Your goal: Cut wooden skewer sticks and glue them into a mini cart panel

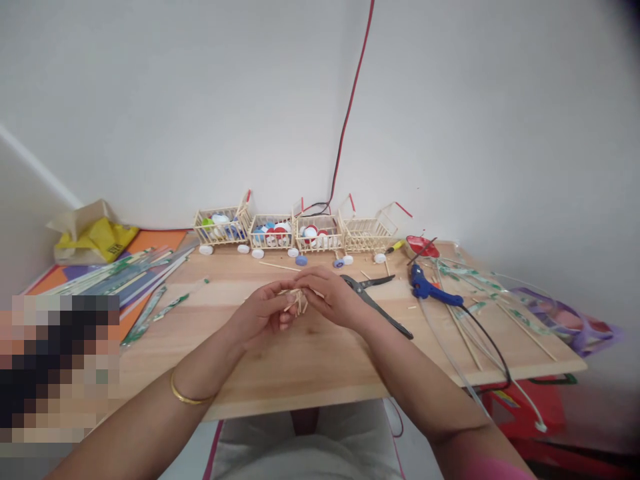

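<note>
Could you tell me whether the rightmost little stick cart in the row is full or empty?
Empty: the rightmost cart shows only bare sticks, unlike its neighbours holding bottle caps.

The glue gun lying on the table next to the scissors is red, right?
Not quite. The head view shows the glue gun is blue, not red. It does lie on the table, to the right of the scissors.

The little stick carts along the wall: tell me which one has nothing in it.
The rightmost cart, nearest the red dish and blue glue gun. Its basket shows only bare sticks, while the other three carts hold blue, white and red bottle caps.
</note>
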